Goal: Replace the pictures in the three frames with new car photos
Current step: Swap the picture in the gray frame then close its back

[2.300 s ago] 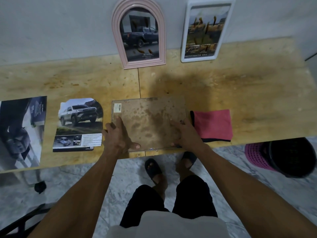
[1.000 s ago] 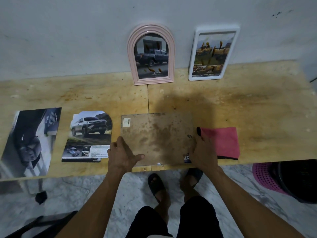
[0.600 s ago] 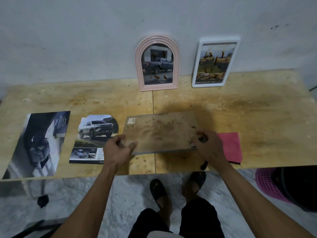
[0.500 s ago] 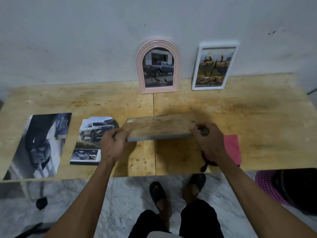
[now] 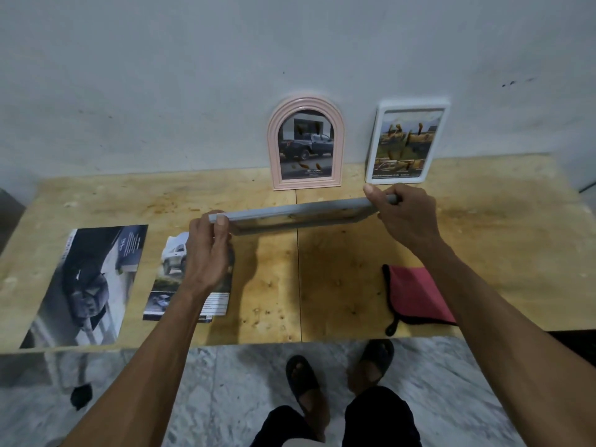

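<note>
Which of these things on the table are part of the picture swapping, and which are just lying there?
Part of the job:
grey frame, held by left hand and right hand
pink arched frame
white frame
dark car photo
truck photo

Probably just lying there:
red cloth

The grey frame (image 5: 300,214), earlier flat at the table's (image 5: 500,240) near edge, is now lifted to mid-frame, seen edge-on; left hand (image 5: 206,253) and right hand (image 5: 403,217) grip its ends. The red cloth (image 5: 419,295) lies fully uncovered.
</note>
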